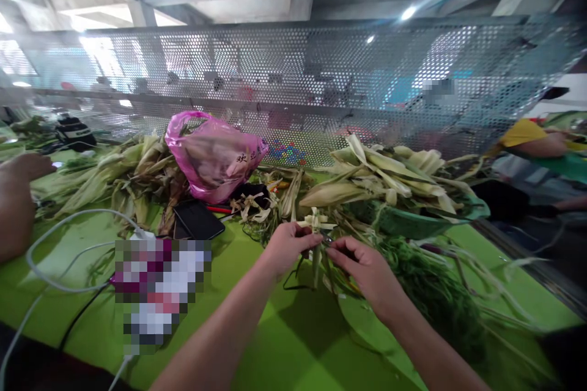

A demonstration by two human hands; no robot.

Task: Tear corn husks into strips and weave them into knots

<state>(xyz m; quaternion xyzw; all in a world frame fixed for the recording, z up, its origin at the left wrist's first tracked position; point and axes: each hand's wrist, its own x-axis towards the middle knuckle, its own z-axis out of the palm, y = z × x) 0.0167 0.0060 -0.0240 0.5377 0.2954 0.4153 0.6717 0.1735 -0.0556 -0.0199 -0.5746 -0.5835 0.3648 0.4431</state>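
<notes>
Over the green table point(284, 342), my left hand point(287, 247) and my right hand point(362, 266) meet at a small piece of pale corn husk strips point(315, 221). Both hands pinch it, the left from the left side, the right from below right. Thin green strips point(317, 259) hang down from the piece between the hands. Just behind it stands a green basin point(413, 220) heaped with corn husks point(380, 177).
A pink plastic bag point(213, 156) and a black phone point(198, 220) lie at the back left, beside a heap of husks point(123, 177). White cables point(64, 226) cross the left side. Another person's arm point(18, 195) rests at the left edge. A perforated metal screen point(293, 73) closes the back.
</notes>
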